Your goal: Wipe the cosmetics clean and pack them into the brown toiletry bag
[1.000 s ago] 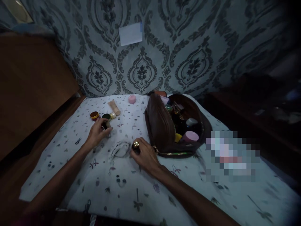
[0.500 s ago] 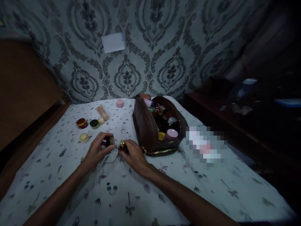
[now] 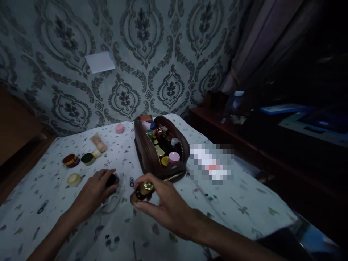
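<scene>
My left hand point(image 3: 94, 190) is low over the patterned bed sheet, its fingers around a dark jar point(image 3: 112, 180) that is partly hidden by them. My right hand point(image 3: 165, 203) grips a small dark bottle with a shiny gold cap point(image 3: 147, 185), the cap facing up towards me. Just beyond the right hand stands an open brown cosmetic bag point(image 3: 141, 152), filled with several small containers, among them a pink-lidded jar point(image 3: 174, 157). Left of the bag lie a beige tube point(image 3: 98, 142), a green-lidded jar point(image 3: 88, 158), a red and gold jar point(image 3: 71, 160) and a pale yellow jar point(image 3: 74, 179).
A small pink item point(image 3: 119, 128) sits near the wall. To the bag's right is a blurred-out white and red thing point(image 3: 212, 165). Beyond the sheet's right edge, a clear bottle point(image 3: 237, 99) stands on a dark red surface. White paper point(image 3: 100, 62) is on the wall.
The view has swung right. My right hand has turned and drawn nearer with the gold-capped bottle. The left hand has tipped palm-down over the dark jar, and the hands are further apart.
</scene>
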A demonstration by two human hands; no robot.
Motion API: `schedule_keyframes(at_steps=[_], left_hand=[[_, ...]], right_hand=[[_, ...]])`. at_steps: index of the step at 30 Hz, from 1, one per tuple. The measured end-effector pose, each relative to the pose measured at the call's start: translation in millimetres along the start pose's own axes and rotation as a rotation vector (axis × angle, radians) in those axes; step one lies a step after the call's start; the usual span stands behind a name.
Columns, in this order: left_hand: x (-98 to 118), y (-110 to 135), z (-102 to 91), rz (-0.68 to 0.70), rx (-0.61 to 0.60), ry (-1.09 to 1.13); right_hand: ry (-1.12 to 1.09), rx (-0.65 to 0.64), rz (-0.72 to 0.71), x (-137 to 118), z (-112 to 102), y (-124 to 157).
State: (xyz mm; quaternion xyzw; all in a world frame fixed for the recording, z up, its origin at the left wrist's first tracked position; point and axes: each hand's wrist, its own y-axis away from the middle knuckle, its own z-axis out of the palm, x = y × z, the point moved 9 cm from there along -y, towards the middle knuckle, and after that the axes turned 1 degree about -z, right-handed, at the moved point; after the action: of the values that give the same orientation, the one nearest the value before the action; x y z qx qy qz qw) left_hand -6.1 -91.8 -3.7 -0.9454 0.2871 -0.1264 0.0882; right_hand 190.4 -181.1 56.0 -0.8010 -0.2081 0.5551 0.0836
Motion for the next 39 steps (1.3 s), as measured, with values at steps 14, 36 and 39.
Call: schedule_keyframes(at_steps=[14, 36, 39], left_hand=[[177, -44, -40.9, 0.729, 0.285, -0.281], [170, -48, -40.5, 0.620, 0.303, -0.110], [168, -48, -39.7, 0.607, 0.311, -0.103]], right_hand=[[-0.147, 0.207, 0.033, 7, -142, -33], [0.329, -0.234, 0.049, 35, -101, -86], [0.374, -0.295, 0.007, 37, -90, -91]])
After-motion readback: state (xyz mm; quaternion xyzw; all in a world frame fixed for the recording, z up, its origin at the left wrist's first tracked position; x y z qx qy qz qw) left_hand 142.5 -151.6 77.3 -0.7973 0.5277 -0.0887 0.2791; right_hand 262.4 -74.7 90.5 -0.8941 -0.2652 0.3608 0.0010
